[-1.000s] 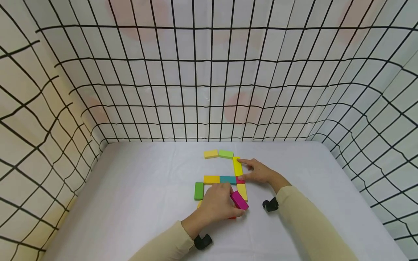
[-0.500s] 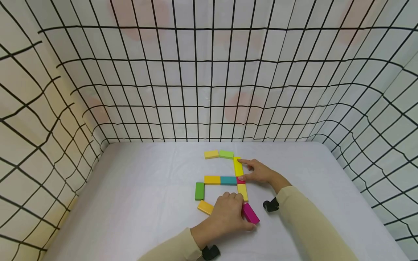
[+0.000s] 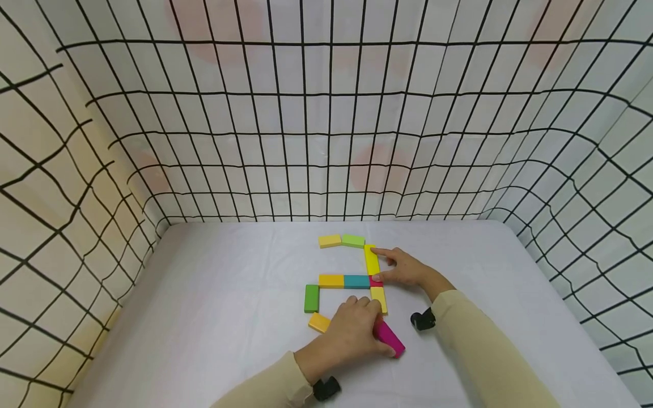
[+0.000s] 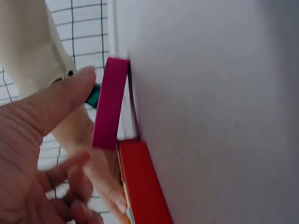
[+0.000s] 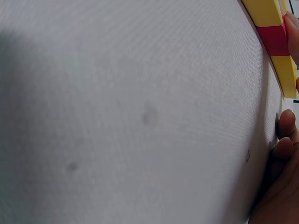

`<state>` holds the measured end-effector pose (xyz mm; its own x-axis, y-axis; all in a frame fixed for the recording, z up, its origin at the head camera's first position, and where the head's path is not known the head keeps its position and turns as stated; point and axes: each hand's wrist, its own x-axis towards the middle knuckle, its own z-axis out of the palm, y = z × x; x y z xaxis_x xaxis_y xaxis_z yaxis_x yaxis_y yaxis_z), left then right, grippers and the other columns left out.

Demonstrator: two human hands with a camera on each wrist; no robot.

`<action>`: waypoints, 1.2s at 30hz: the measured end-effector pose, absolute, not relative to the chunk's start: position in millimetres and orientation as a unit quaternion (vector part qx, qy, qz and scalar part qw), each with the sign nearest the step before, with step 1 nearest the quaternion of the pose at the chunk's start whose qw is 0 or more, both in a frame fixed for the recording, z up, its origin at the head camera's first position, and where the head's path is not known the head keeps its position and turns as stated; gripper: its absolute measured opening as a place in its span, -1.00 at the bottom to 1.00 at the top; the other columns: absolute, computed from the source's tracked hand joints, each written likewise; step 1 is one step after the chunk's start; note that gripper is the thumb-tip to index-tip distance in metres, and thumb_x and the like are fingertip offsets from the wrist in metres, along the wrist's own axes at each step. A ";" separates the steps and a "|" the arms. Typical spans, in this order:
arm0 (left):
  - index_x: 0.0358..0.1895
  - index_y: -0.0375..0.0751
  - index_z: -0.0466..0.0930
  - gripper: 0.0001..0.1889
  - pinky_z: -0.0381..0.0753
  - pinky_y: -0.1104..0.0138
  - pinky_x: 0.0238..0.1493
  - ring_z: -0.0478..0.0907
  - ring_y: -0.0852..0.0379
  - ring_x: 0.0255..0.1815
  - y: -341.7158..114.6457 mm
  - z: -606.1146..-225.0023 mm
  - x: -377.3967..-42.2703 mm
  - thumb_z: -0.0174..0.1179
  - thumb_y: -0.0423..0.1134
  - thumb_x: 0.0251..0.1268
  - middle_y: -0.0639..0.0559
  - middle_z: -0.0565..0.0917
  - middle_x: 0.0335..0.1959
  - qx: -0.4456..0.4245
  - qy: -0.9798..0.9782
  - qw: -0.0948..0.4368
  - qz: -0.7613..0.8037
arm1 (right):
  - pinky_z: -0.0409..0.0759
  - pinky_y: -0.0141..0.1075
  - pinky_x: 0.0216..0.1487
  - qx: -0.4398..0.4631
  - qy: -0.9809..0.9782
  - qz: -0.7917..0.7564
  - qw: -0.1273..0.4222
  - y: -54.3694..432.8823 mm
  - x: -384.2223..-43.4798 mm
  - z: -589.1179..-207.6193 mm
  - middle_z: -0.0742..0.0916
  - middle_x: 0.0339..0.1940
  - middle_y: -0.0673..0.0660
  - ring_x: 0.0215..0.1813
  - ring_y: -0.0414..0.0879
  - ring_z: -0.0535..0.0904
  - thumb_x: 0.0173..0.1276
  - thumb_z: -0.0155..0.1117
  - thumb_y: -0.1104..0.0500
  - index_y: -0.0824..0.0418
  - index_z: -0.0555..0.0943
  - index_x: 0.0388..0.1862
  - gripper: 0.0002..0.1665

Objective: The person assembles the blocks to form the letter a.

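Note:
My left hand (image 3: pixel 353 328) holds a magenta block (image 3: pixel 390 340) with thumb and fingers, low over the table at the near right of a block figure. In the left wrist view that magenta block (image 4: pixel 111 102) has its lower end close to a red block (image 4: pixel 144 182), which the hand hides in the head view. My right hand (image 3: pixel 403 267) rests its index finger on the far end of a yellow block (image 3: pixel 371 259) and its thumb at a small red block (image 3: pixel 376 281). Below these lies a pale yellow block (image 3: pixel 379 300).
A teal block (image 3: pixel 356 281) and an orange-yellow block (image 3: pixel 331 281) form the middle row. Left of my left hand are a green block (image 3: pixel 312 298) and another orange-yellow block (image 3: pixel 319 322). Pale yellow (image 3: pixel 329 241) and light green (image 3: pixel 353 241) blocks lie farthest back. Black netting (image 3: pixel 326 136) encloses the white table (image 3: pixel 229 294).
My left hand has carried the magenta block right and toward me, past the pale yellow block, then shifted it slightly at the near right. My right hand has stayed in place.

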<state>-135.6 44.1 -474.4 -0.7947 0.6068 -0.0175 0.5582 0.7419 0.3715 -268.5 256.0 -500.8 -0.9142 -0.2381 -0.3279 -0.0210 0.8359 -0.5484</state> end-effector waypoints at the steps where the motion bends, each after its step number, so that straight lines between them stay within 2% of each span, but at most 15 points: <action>1: -0.11 0.13 0.57 -0.45 0.34 0.47 -0.23 0.31 0.30 -0.22 42.7 -473.9 -137.1 0.50 0.35 -0.05 0.26 0.50 -0.33 0.328 0.925 0.069 0.180 | 0.47 -0.05 0.10 -0.070 0.938 -0.278 0.195 256.2 -268.4 -500.7 0.49 0.01 0.17 0.09 0.06 0.40 0.13 0.51 -0.34 -0.18 0.28 0.60 0.09; 5: 0.07 0.24 0.67 -0.54 0.31 0.50 -0.18 0.30 0.31 -0.15 38.0 -471.9 -143.9 0.52 0.15 0.08 0.24 0.54 -0.23 0.383 0.903 0.077 0.176 | 0.45 -0.08 0.08 -0.072 0.937 -0.280 0.196 256.0 -268.0 -500.0 0.49 0.00 0.16 0.09 0.05 0.39 0.15 0.51 -0.32 -0.19 0.28 0.60 0.08; 10: 0.05 0.31 0.71 -0.63 0.29 0.50 -0.18 0.29 0.30 -0.14 37.0 -472.0 -152.0 0.49 0.07 0.15 0.24 0.54 -0.23 0.404 0.894 0.099 0.164 | 0.43 -0.08 0.06 -0.076 0.936 -0.282 0.198 256.0 -267.1 -499.2 0.50 0.02 0.19 0.10 0.08 0.39 0.17 0.50 -0.30 -0.17 0.27 0.61 0.07; 15: 0.01 0.32 0.72 -0.64 0.29 0.49 -0.19 0.29 0.30 -0.14 40.2 -472.5 -157.0 0.51 0.09 0.12 0.25 0.53 -0.25 0.405 0.892 0.108 0.169 | 0.43 -0.07 0.07 -0.076 0.934 -0.285 0.199 256.6 -267.2 -498.9 0.51 0.04 0.19 0.12 0.07 0.40 0.17 0.50 -0.30 -0.17 0.28 0.61 0.07; 23: -0.10 0.30 0.74 -0.67 0.25 0.48 -0.24 0.29 0.33 -0.21 50.7 -477.9 -158.0 0.52 0.18 0.05 0.32 0.48 -0.40 0.418 0.889 0.104 0.155 | 0.40 -0.08 0.03 -0.088 0.933 -0.289 0.194 258.3 -269.1 -499.3 0.50 0.01 0.19 0.09 0.08 0.39 0.18 0.51 -0.28 -0.15 0.29 0.60 0.05; 36: -0.09 0.29 0.73 -0.65 0.28 0.46 -0.24 0.30 0.29 -0.18 55.4 -477.8 -158.8 0.48 0.23 0.07 0.27 0.51 -0.36 0.401 0.901 0.100 0.130 | 0.40 -0.09 0.01 -0.083 0.936 -0.282 0.195 257.9 -270.2 -500.1 0.50 0.01 0.19 0.08 0.07 0.40 0.17 0.51 -0.30 -0.15 0.28 0.61 0.06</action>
<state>-158.8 55.4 -477.8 -0.6586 0.7486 -0.0761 0.6968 0.6450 0.3138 -270.2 257.9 -500.1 -0.9101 -0.2658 -0.3181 -0.0455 0.8268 -0.5606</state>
